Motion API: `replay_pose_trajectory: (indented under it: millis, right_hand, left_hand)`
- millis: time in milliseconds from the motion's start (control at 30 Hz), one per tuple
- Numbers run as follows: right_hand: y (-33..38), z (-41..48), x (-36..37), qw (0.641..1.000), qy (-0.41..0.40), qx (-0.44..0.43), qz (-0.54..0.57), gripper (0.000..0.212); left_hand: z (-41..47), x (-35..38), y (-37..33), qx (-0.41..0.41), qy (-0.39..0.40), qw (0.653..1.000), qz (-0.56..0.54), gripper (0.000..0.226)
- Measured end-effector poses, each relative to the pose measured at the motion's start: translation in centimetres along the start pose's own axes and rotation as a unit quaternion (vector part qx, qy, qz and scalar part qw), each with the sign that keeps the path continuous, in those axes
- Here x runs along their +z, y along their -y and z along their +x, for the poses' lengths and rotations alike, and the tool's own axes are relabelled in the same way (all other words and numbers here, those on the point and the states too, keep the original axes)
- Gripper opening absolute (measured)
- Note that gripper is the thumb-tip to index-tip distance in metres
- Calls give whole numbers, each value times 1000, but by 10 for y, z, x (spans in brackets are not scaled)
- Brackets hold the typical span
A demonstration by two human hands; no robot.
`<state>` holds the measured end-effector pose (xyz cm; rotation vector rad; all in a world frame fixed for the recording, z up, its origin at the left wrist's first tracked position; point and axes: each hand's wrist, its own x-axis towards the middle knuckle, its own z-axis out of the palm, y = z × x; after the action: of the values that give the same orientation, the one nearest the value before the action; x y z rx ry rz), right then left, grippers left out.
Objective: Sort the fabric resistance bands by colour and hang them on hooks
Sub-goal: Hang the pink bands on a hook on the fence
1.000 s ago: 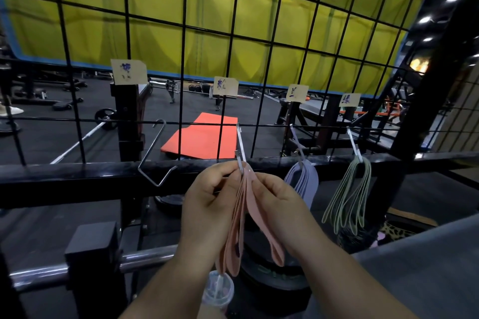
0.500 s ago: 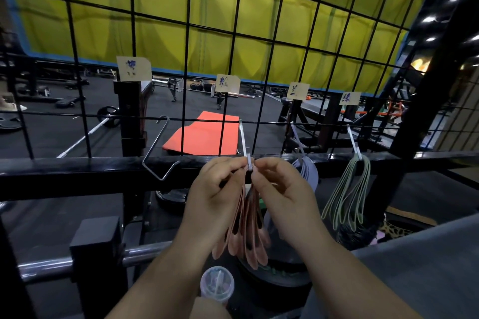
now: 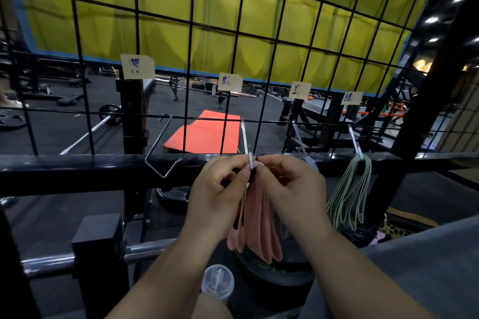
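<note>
Pinching the pink resistance bands (image 3: 259, 225) at their tops, the left hand (image 3: 217, 197) and right hand (image 3: 293, 189) meet, fingers curled, at the tip of the metal hook (image 3: 244, 137).

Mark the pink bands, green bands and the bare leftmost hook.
pink bands (image 3: 260, 228): head view, middle of the hanging loops.
green bands (image 3: 346, 184): head view, upper left strands.
bare leftmost hook (image 3: 153, 149): head view, its long slanted shank.

L hand (image 3: 220, 197) & R hand (image 3: 293, 189) meet at a metal hook (image 3: 243, 137) on a black wire grid (image 3: 192, 28), fingers pinching the tops of pink bands (image 3: 259, 228) at the hook's tip. The loops hang down btwn the wrists. To the right, lilac bands (image 3: 309, 162), partly hidden, then green bands (image 3: 350, 197) hang on their own hooks. Paper labels (image 3: 137, 67) sit above.
</note>
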<state>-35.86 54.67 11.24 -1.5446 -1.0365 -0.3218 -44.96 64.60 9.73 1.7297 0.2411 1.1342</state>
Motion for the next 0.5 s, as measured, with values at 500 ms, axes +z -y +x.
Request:
replay_pose_trajectory:
  millis: [500]
  right_hand:
    - [-4, 6, 4, 999, -10, -3, -51, 7]
  left_hand:
    - [-3, 7, 0, 10, -52, 999, 6, 22]
